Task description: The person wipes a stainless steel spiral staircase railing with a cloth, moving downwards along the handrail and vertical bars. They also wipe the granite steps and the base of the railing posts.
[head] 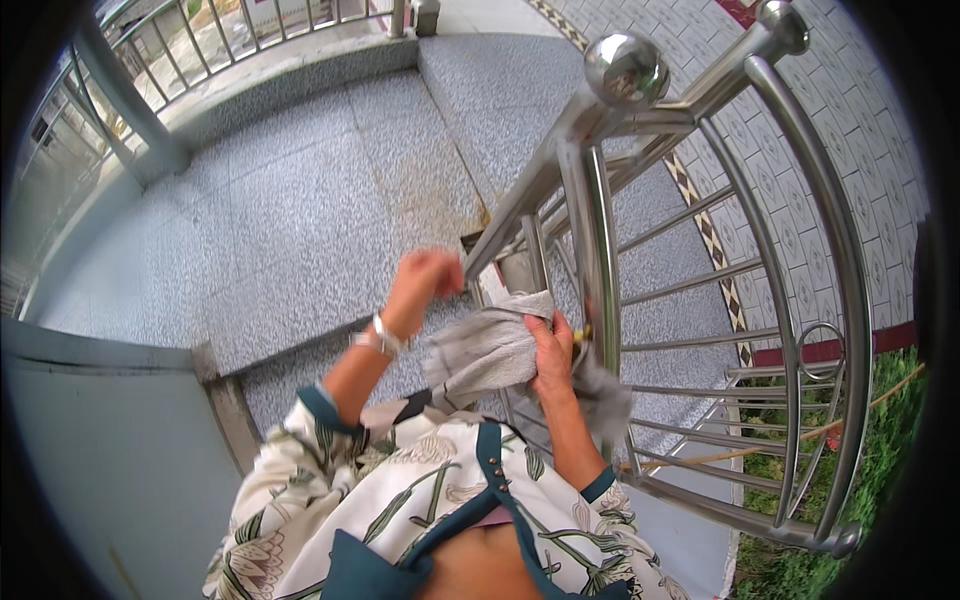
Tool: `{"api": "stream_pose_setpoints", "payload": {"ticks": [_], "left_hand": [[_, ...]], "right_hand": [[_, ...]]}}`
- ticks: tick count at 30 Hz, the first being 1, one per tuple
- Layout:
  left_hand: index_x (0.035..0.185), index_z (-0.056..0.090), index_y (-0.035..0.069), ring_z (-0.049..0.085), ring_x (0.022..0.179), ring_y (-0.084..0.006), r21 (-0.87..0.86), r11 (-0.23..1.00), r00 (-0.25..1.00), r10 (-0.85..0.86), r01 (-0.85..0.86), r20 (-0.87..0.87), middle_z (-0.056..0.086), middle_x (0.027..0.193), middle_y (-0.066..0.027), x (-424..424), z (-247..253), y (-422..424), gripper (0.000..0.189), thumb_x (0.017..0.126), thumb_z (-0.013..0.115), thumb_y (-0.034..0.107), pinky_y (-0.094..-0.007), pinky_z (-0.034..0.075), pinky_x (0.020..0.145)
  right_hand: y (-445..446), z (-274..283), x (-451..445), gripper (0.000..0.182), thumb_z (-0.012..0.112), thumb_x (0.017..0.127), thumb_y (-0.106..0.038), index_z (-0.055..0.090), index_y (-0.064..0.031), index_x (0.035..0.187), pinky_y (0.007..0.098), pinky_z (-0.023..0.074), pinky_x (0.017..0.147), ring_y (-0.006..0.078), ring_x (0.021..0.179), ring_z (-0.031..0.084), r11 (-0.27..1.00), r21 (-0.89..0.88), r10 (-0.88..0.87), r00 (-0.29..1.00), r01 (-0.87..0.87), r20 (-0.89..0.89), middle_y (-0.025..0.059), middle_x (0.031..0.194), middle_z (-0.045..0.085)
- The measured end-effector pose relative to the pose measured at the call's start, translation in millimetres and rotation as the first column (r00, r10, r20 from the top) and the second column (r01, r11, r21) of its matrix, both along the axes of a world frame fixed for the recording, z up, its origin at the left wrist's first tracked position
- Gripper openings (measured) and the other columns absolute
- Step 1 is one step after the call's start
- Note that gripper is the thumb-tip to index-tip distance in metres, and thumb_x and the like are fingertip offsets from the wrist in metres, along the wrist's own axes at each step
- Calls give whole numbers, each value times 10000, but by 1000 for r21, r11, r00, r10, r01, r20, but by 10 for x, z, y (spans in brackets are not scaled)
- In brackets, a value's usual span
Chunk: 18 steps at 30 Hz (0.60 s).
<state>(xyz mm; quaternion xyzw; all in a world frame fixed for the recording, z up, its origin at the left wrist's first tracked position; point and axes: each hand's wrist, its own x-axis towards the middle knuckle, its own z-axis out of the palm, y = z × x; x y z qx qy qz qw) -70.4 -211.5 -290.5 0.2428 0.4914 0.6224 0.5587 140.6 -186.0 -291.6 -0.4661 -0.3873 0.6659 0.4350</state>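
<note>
A grey cloth (487, 349) hangs in folds from my right hand (553, 352), which grips it beside a stainless steel railing post (589, 247). More of the cloth dangles on the far side of that hand, blurred. My left hand (429, 279) is raised to the left of the cloth, apart from it, near the lower end of the steel handrail (517, 202). Its fingers look curled, but blur hides whether they are fully closed or hold anything. Bracelets circle the left wrist.
A polished steel ball (626, 67) tops the railing post. Speckled stone steps (300, 187) with edges lie ahead and left. A curved steel balustrade (787, 285) stands at the right, with green plants (892, 450) beyond it. A grey wall panel (105, 450) is at the lower left.
</note>
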Motion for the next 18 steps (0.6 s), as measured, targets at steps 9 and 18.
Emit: {"api": "stream_pose_setpoints", "payload": {"ticks": [9, 18], "left_hand": [[1298, 353, 13, 502, 1085, -162, 355, 919, 985, -144, 170, -99, 505, 1202, -94, 387, 288, -186, 795, 693, 802, 265, -310, 425, 929], [1102, 552, 19, 616, 857, -150, 243, 921, 908, 203, -304, 365, 623, 1005, -67, 139, 1065, 514, 346, 906, 562, 303, -305, 529, 729]], "right_hand": [[187, 725, -754, 320, 686, 785, -148, 543, -7, 1034, 252, 454, 700, 100, 817, 538, 900, 420, 146, 988, -116, -41, 36, 913, 582], [850, 1199, 83, 453, 633, 811, -310, 524, 7, 1116, 424, 375, 898, 364, 1015, 491, 467, 802, -571, 566, -372, 595, 212, 1050, 554]]}}
